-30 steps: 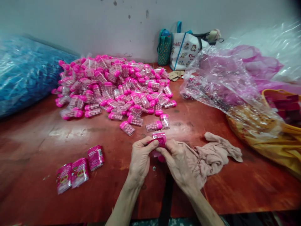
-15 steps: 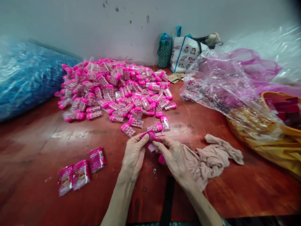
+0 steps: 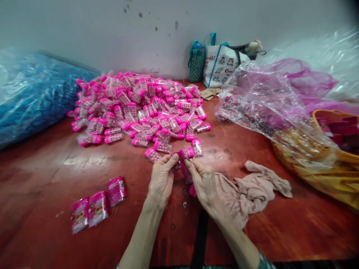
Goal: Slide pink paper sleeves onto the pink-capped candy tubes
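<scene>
Between both hands is a small magenta printed plastic sleeve [image 3: 183,166], pinched at its left side by my left hand [image 3: 161,177] and at its right by my right hand [image 3: 204,183]. Whether anything is inside it cannot be made out. Just beyond my fingertips lie a few clear bottles of pink beads with pink caps [image 3: 197,148]. A pink piece [image 3: 192,190] shows partly from under my right hand. To the left, three flat magenta printed packets [image 3: 97,209] lie on the red table [image 3: 134,231].
A large heap of pink-capped bottles [image 3: 140,108] fills the back middle. Blue items in clear plastic [image 3: 42,101] stand left. At right are a beige cloth [image 3: 252,190], a clear plastic bag [image 3: 252,97] and a yellow basket [image 3: 303,168]. A white bag [image 3: 217,65] stands by the wall.
The sleeve has turned from lying slanted across my fingers to hanging more upright. My right fingers have shifted slightly along it. The view has moved a little.
</scene>
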The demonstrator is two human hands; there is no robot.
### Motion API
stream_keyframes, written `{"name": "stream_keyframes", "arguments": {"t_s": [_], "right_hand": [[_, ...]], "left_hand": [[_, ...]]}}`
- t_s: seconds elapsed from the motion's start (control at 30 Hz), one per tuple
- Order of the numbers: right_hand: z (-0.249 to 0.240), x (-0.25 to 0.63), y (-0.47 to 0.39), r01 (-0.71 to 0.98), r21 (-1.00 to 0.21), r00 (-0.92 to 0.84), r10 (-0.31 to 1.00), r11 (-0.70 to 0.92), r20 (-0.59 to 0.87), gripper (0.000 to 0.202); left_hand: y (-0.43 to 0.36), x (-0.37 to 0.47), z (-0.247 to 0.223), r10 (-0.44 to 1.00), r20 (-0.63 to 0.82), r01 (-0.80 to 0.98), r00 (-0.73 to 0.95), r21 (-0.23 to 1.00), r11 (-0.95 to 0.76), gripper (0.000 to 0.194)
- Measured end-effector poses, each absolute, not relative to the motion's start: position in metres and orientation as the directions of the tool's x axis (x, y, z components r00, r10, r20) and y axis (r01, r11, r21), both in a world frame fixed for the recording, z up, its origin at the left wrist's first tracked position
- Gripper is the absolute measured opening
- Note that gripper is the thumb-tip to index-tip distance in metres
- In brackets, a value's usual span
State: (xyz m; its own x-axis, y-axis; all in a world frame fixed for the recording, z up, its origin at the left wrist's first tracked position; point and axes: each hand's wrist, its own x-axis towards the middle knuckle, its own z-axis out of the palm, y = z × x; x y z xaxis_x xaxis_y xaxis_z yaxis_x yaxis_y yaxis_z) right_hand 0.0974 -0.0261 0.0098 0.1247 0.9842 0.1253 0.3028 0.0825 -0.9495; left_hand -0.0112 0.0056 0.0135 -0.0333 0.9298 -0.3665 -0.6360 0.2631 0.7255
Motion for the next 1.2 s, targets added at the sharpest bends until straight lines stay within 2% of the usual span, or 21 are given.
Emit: {"name": "stream_keyframes", "arguments": {"t_s": [0.17, 0.33, 0.43, 0.6, 0.67, 0.73, 0.83, 0.9, 1.03, 1.2], "right_hand": [[0.007, 0.099, -0.027, 0.377, -0.913, 0.11, 0.971, 0.156, 0.212, 0.029], [0.013, 0.103, -0.024, 0.46, -0.87, 0.093, 0.965, 0.176, 0.245, 0.032], [0.018, 0.115, -0.03, 0.539, -0.829, 0.114, 0.963, 0.148, 0.245, 0.025], [-0.001, 0.145, -0.068, 0.838, -0.522, -0.116, 0.986, 0.16, 0.117, 0.022], [-0.014, 0.149, -0.082, 0.897, -0.397, -0.147, 0.979, 0.193, 0.143, 0.022], [-0.023, 0.148, -0.088, 0.924, -0.328, -0.146, 0.974, 0.197, 0.174, 0.02], [-0.024, 0.142, -0.088, 0.928, -0.34, -0.096, 0.98, 0.152, 0.175, 0.026], [-0.02, 0.14, -0.085, 0.905, -0.413, -0.031, 0.985, 0.099, 0.167, 0.027], [-0.013, 0.14, -0.083, 0.829, -0.558, 0.078, 0.985, 0.021, 0.152, 0.016], [-0.012, 0.143, -0.079, 0.873, -0.471, -0.058, 0.987, 0.124, 0.152, 0.014]], "left_hand": [[0.01, -0.007, 0.015, 0.926, -0.375, -0.612, 0.043, 0.723, 0.321, 0.022], [0.024, -0.007, 0.012, 0.927, -0.376, -0.664, -0.001, 0.693, 0.281, 0.016], [0.033, -0.012, 0.009, 0.916, -0.399, -0.697, -0.041, 0.669, 0.26, 0.012], [0.038, -0.021, 0.006, 0.89, -0.447, -0.752, -0.084, 0.615, 0.238, 0.012], [0.037, -0.021, 0.006, 0.883, -0.463, -0.768, -0.081, 0.593, 0.24, 0.011], [0.037, -0.021, 0.006, 0.875, -0.478, -0.781, -0.081, 0.576, 0.242, 0.012], [0.036, -0.02, 0.008, 0.859, -0.503, -0.796, -0.095, 0.557, 0.238, 0.015], [0.035, -0.02, 0.009, 0.851, -0.515, -0.801, -0.099, 0.549, 0.239, 0.015], [0.033, -0.019, 0.008, 0.849, -0.523, -0.803, -0.078, 0.537, 0.258, 0.014], [0.031, -0.017, 0.008, 0.859, -0.51, -0.795, -0.047, 0.54, 0.277, 0.015]]}}
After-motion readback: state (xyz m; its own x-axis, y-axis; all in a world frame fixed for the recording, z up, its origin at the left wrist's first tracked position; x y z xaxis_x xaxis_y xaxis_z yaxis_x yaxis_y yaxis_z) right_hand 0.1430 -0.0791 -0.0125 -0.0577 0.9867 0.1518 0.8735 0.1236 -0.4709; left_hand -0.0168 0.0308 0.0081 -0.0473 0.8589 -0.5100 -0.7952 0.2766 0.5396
